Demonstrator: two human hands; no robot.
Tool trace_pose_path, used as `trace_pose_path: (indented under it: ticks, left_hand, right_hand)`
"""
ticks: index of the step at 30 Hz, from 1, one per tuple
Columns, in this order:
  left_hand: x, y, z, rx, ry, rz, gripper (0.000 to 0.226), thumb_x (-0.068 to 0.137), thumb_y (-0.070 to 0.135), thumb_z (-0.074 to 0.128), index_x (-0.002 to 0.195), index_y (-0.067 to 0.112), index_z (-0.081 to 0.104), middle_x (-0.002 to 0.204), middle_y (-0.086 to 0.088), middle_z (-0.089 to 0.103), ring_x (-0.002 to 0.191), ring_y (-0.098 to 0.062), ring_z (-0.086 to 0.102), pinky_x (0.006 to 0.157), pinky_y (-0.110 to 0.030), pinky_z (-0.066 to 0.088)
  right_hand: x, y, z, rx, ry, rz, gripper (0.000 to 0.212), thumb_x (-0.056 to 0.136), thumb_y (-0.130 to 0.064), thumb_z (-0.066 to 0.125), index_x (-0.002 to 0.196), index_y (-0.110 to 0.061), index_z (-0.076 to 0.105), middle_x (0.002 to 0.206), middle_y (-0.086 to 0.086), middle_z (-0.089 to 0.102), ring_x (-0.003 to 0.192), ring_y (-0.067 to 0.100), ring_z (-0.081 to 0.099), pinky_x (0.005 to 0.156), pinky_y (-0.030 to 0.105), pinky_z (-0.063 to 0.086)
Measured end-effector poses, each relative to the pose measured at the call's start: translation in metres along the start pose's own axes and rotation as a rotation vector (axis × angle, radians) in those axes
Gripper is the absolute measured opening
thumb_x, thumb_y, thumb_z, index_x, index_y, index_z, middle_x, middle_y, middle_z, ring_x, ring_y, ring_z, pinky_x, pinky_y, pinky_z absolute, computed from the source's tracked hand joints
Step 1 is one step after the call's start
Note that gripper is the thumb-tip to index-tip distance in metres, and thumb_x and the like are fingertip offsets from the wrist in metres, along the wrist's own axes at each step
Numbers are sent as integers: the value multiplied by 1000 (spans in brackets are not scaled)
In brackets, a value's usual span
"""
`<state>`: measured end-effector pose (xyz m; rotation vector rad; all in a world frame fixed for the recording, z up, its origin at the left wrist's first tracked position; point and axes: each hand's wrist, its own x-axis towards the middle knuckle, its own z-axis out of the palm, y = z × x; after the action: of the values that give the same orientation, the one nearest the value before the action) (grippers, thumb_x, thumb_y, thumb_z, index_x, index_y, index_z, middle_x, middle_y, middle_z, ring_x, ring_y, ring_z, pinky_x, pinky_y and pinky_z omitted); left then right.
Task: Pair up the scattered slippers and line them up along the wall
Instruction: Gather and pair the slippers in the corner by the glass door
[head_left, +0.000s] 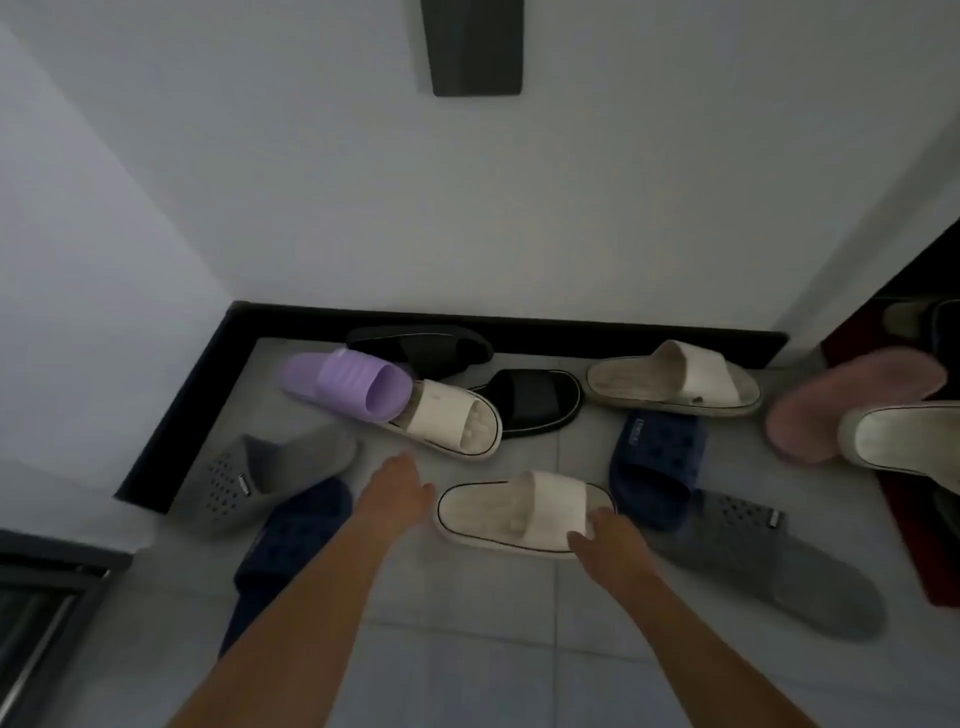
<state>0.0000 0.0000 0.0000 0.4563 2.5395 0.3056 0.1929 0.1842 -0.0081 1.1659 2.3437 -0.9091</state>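
On the tiled floor (467, 649) lies a cream slipper (498, 512) edged in black. The right grip (608, 540) touches its strap end, but blur hides whether the fingers clasp it. The left grip (402, 491) is released, fingers straight, just beside its heel. Beyond that slipper a matching one (452, 421) lies partly under a purple slipper (353, 382); a navy slipper (654, 467) sits just to its right

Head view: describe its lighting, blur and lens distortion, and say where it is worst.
Head view: dim, flat, bluish light, soft shadows, no glare. Head view, right edge: the pink fluffy slipper and the white slipper overlapping it are smeared worst; the right hand is slightly soft. Head view: the wide lens bows the black baseboard and splays the walls.
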Motion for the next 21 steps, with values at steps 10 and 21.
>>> trace_pose_path:
  ticks: [10,21]
  left_hand:
    - [10,19,27,-204,31,34,58,87,22,57,135,5,31,139,-16,34,121,-34,45,101,-40,40]
    - [27,0,24,-309,168,33,68,83,16,61,140,8,25,141,-13,31,122,-32,42,99,-42,42]
  right_hand:
    - [29,1,23,786,-115,289,54,82,-22,69,127,0,47,96,15,61,82,24,61,87,38,54]
    - [28,-14,16,581,-6,99,28,88,-31,62,103,-8,59,89,4,59,81,19,57,74,32,48]
